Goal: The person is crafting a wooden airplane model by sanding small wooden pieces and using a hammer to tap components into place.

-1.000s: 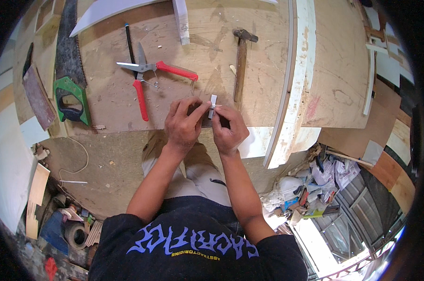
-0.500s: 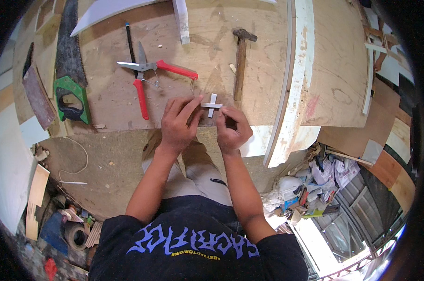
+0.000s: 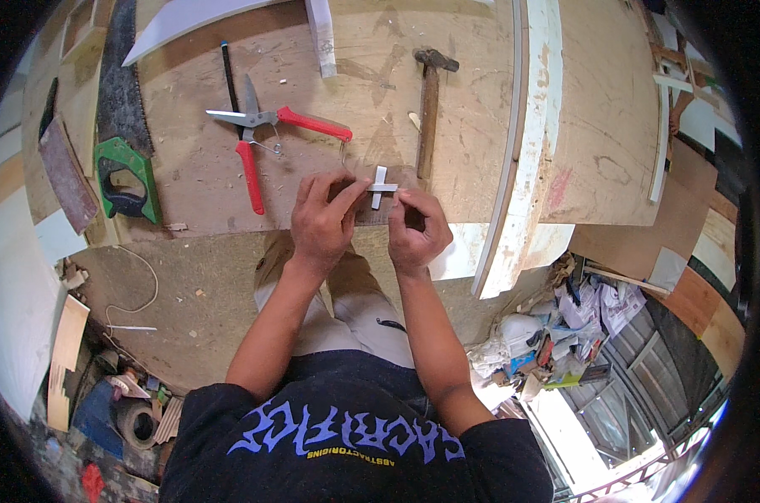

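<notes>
Between my hands, near the front edge of the wooden workbench point(image 3: 229, 214), is a small white cross point(image 3: 380, 189) of two flat strips, one lying over the other. My left hand point(image 3: 323, 214) has its thumb and forefinger at the left end of the crosswise strip. At the strip's right end, my right hand point(image 3: 416, 226) pinches with thumb and forefinger, the other fingers curled. Left of my hands lie red-handled snips point(image 3: 262, 119) with spread blades, on top of a black pencil-like rod point(image 3: 229, 75). A hammer point(image 3: 429, 117) with a wooden handle lies just beyond my right hand.
A green-handled saw point(image 3: 127, 180) and a worn blade-like tool point(image 3: 68, 172) lie at the bench's left. Long white-painted boards point(image 3: 538, 126) cross the bench on the right. A white curved piece point(image 3: 195, 25) is at the back. Scraps and bags point(image 3: 556, 335) pile on the floor at right.
The fingertips of my left hand have moved slightly right, in to the end of the crosswise strip. My right hand keeps its pinch; the view has shifted a little.
</notes>
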`<state>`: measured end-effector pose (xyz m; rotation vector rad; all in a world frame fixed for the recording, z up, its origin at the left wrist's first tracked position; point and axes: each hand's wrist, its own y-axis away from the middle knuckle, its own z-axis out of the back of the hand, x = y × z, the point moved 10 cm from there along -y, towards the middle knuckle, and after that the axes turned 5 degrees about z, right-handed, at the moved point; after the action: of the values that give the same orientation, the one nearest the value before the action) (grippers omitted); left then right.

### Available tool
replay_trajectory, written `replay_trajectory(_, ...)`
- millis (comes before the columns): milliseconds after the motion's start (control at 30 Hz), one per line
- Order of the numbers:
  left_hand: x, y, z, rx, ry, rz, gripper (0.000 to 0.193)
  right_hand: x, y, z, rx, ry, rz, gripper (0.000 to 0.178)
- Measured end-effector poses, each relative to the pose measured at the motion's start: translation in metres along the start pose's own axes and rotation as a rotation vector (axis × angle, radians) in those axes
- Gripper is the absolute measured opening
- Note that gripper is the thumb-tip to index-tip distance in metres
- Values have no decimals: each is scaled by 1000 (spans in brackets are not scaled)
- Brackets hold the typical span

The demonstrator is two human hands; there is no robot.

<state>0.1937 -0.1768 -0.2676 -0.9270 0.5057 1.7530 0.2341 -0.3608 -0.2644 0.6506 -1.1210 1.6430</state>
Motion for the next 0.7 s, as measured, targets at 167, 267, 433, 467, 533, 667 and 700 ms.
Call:
replay_trajectory(167, -5, -2, 2, -17, -19, -31, 35, 2, -2, -3, 19, 2, -3, 17)
replay_trajectory(267, -3, 0, 0, -10, -7, -20, 36, 1, 0, -5, 41, 14, -24, 19)
replay_trajectory(433, -3, 0, -1, -13, -4, -19, 39, 6, -1, -9, 80, 75, 7, 23)
replay_trajectory(467, -4, 0, -1, -13, -5, -21, 39, 8, -3, -9, 85, 75, 22, 23)
replay_trajectory(533, -5, 0, 0, -16, -18, -32, 38, 10, -5, -12, 96, 71, 49, 24)
replay_trajectory(667, -8, -1, 2, -30, -38, -53, 35, 13, -6, -14, 119, 103, 60, 22)
replay_trajectory(700, -8, -1, 2, -36, -34, -55, 35, 14, -7, -14, 120, 112, 74, 21)
